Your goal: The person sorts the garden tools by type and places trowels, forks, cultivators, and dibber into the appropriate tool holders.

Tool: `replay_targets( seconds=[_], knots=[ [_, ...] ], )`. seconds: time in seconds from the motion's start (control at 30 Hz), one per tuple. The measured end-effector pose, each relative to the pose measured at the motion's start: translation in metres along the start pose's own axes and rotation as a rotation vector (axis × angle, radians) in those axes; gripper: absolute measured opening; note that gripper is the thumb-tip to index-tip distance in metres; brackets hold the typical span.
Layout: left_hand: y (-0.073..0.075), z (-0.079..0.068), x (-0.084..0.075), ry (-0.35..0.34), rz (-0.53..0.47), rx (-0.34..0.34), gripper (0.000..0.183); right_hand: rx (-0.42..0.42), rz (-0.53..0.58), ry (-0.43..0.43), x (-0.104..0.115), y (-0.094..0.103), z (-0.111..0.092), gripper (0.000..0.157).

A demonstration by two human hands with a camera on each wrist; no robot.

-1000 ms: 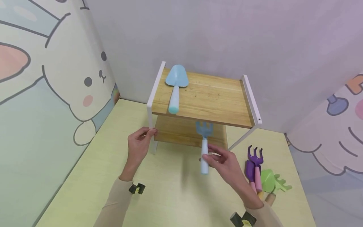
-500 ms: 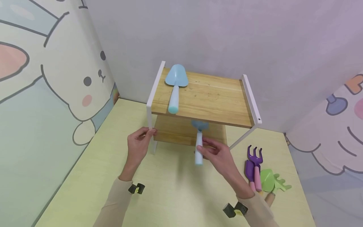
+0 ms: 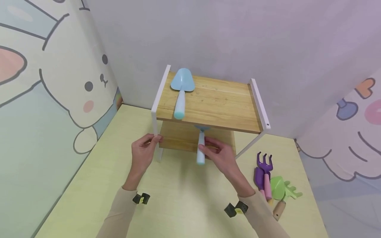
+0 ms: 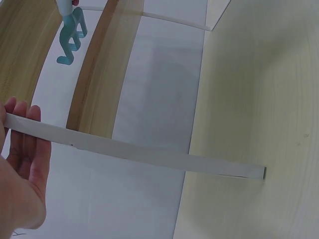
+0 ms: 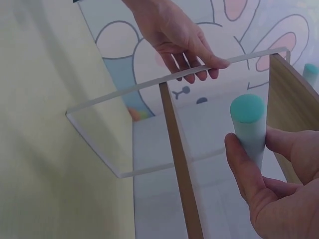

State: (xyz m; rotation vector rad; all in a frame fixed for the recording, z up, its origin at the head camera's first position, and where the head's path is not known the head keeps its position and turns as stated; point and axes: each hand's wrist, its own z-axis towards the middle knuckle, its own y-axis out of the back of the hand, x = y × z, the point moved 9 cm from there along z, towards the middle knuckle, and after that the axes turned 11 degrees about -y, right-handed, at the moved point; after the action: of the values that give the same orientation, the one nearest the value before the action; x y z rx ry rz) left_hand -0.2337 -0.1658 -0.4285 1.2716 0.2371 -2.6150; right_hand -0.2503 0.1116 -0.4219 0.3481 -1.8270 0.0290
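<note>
Pale-handled blue fork [image 3: 201, 147] moved deeper under shelf [image 3: 220, 103]; right hand [image 3: 220, 155] pinches it, left hand [image 3: 143, 152] grips frame [image 4: 149, 154]

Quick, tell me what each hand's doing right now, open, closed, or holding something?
Left hand: closed, gripping the white shelf leg.
Right hand: closed, holding the light blue hand fork.

Blue fork [image 3: 201, 148] (pale handle, teal end) pointing inward between shelf's [image 3: 220, 104] two wooden boards.
</note>
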Motion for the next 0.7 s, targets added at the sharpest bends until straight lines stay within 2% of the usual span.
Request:
replay_targets(
  seconds=[0.23, 0.7],
  knots=[
    [0.001, -0.001, 0.000, 0.007, -0.002, 0.003, 0.006, -0.025, -0.036, 0.026, 0.007, -0.003, 0.014, 0.049],
    [0.001, -0.001, 0.002, 0.018, -0.001, -0.002, 0.007, -0.025, -0.100, 0.009, 0.013, -0.020, 0.037, 0.052]
  ],
)
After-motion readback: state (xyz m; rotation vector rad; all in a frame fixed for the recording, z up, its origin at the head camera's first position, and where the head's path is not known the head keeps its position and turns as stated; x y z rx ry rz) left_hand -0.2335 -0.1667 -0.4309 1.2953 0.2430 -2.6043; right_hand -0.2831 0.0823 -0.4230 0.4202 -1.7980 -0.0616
